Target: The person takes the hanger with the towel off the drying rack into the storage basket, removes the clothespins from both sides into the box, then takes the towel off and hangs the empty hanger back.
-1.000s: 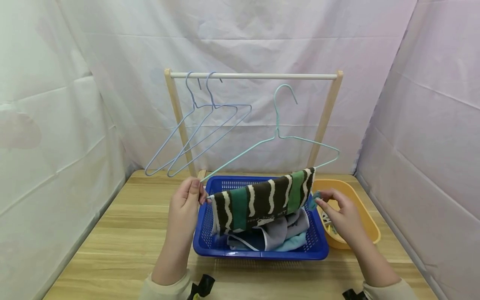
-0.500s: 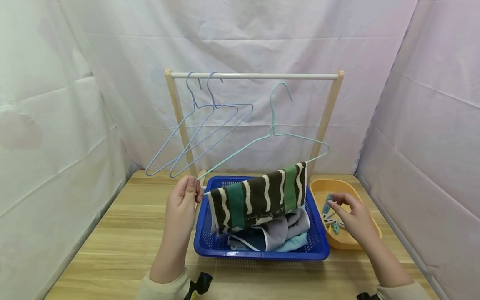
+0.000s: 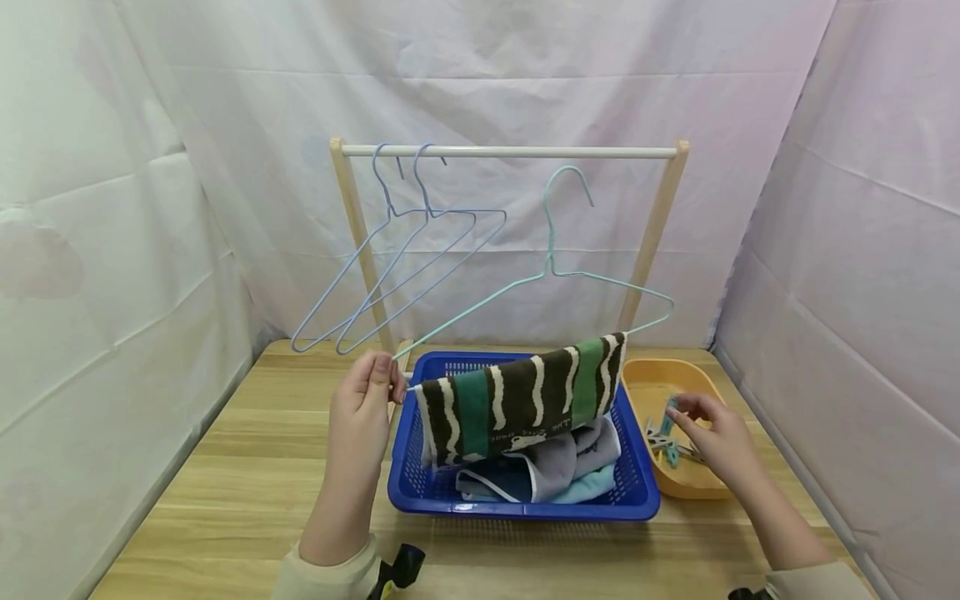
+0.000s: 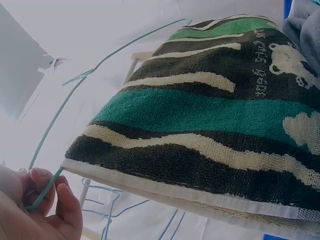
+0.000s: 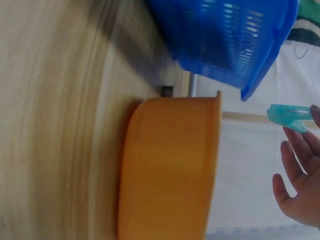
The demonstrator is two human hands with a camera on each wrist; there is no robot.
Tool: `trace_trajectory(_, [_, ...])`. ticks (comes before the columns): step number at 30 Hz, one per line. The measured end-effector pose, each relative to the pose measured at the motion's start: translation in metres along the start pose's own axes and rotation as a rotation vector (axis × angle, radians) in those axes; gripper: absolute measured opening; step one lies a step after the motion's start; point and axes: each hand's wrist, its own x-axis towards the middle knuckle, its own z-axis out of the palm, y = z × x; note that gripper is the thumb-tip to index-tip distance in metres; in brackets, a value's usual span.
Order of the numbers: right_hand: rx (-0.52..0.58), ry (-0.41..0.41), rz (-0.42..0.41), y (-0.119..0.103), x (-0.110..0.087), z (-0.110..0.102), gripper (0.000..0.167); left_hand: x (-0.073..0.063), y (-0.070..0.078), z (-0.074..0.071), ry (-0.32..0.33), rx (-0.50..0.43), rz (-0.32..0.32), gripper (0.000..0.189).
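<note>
At the left corner of a mint-green wire hanger (image 3: 550,237), my left hand (image 3: 365,396) pinches the wire between thumb and fingers. Folded over the hanger's lower bar hangs a striped towel (image 3: 517,392) in brown, green and cream. The left wrist view shows the towel's bear picture (image 4: 290,62) and its pale edge beside my fingers. My right hand (image 3: 716,437) pinches a teal clothespin (image 5: 287,116) upright between thumb and fingertips. It is over a yellow-orange tray (image 3: 652,367), where several more clothespins (image 3: 663,446) lie.
A blue basket (image 3: 525,510) with grey and light-blue cloths (image 3: 577,454) stands below the towel. Behind it rises a rack with a white rail (image 3: 510,152) and wooden posts. Two blue hangers (image 3: 389,208) hang at the rail's left. White cloth walls surround the wooden table (image 3: 247,467).
My right hand has moved right with the clothespin, from the towel's right edge to over the tray. The hanger's free end swung left and up, then partly back. My left hand keeps its pinch.
</note>
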Motion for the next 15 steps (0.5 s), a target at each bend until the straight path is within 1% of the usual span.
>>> trace_trajectory(5, [-0.026,-0.038,0.022,0.011,0.001,0.002,0.035,0.000,-0.001,0.000,0.000,-0.023,0.010,0.036])
trace_trajectory(11, [-0.054,-0.108,0.086,0.021,0.000,0.003,0.039,-0.001,0.001,0.001,-0.006,-0.034,-0.023,0.036])
trace_trajectory(15, [-0.069,-0.156,0.107,0.028,-0.002,0.003,0.043,-0.002,0.001,0.002,0.002,-0.050,-0.015,0.036])
